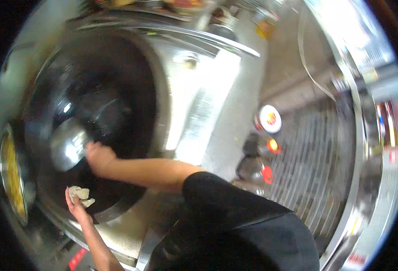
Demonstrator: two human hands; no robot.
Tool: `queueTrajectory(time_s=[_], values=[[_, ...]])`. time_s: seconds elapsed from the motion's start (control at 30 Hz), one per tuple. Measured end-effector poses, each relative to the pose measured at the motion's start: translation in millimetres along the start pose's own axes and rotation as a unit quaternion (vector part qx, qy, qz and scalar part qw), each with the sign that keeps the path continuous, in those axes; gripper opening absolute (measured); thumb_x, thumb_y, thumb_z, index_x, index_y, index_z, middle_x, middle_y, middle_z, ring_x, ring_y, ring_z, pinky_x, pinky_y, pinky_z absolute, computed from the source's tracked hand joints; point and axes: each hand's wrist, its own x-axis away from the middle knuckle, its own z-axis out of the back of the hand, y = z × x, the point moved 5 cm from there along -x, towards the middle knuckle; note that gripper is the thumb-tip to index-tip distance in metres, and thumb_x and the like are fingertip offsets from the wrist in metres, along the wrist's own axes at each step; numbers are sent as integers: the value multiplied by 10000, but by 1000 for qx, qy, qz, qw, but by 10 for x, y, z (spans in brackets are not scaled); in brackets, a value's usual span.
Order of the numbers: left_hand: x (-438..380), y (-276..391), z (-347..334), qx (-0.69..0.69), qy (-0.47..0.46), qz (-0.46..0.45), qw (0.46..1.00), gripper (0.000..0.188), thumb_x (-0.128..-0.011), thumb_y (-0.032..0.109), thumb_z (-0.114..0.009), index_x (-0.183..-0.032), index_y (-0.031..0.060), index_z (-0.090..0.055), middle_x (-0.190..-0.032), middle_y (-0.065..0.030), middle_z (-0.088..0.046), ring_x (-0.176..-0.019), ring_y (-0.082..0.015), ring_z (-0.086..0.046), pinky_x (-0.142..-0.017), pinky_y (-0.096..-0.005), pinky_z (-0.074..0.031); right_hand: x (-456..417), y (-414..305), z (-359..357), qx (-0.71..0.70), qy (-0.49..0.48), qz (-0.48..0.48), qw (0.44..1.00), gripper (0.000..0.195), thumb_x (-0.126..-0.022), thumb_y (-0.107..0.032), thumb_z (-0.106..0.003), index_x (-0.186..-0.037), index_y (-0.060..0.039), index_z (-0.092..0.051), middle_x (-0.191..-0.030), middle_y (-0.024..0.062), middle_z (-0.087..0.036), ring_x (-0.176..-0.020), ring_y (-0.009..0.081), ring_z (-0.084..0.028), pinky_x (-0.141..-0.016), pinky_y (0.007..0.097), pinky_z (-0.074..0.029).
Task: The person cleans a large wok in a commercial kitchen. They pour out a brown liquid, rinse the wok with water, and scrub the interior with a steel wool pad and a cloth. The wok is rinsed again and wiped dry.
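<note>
My right hand (100,157) grips the edge of a shiny metal bowl (69,145), blurred by motion, over a large dark wok (128,84). The bowl is tilted, and I cannot tell whether anything is in it. Lower left, above the wok's near side, my left hand (77,205) holds a crumpled pale cloth (79,193) between thumb and fingers. Bright glints show on the wok's dark inner surface.
Left of the wok stands a metal basin (25,203) with yellow food. To the right runs a steel counter (224,125). Beyond it are a white-lidded tub (270,118) and several dark containers with red tops (266,174). A metal rail (233,45) crosses near the top.
</note>
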Motion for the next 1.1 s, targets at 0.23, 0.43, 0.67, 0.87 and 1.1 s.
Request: queueTrajectory(time_s=[0.23,0.43,0.67,0.87,1.1], values=[[201,100,-1269,198,-250,210,924,528,-951,474,-439,-1289,69,-479,-1290,-52,-511,-1175,-222,-487,-967,-390,-401,946,-333,-11,-62,125,86,987,432,-822,-126,-535,-1182,108,-483,-1126,194,-559,-1085,296,-552,-916,367,-461],[604,327,-1609,178,-315,166,917,513,-916,471,-485,-1215,56,-520,-1164,-79,-555,-1080,-230,-533,-924,-370,-424,1541,119,796,-72,72,205,973,500,-682,-210,-686,-1082,71,-580,-1150,240,-523,-1052,335,-527,-915,404,-439],[753,597,-2453,193,-443,130,866,566,-831,455,-539,-1151,-12,-544,-1140,-171,-587,-1011,-315,-587,-836,-469,-483,2291,2389,2961,-112,335,158,922,433,-720,-170,-688,-1108,-6,-586,-1087,189,-523,-1053,326,-512,-913,424,-434],[1192,878,-3062,200,-340,88,915,500,-845,388,-556,-1099,-43,-559,-1123,-214,-585,-1017,-334,-581,-871,-461,-481,4820,5571,5990,-100,772,-266,569,200,-736,-44,-562,-900,2,-666,-849,172,-676,-817,277,-654,-747,375,-516],[1829,1357,-3771,137,-277,19,951,444,-856,352,-575,-1034,-54,-582,-1056,-230,-603,-961,-317,-596,-851,-437,-496,6553,6965,7336,-134,891,-317,295,411,-832,-227,-636,-1126,58,-597,-1132,252,-613,-1068,325,-595,-924,406,-444]])
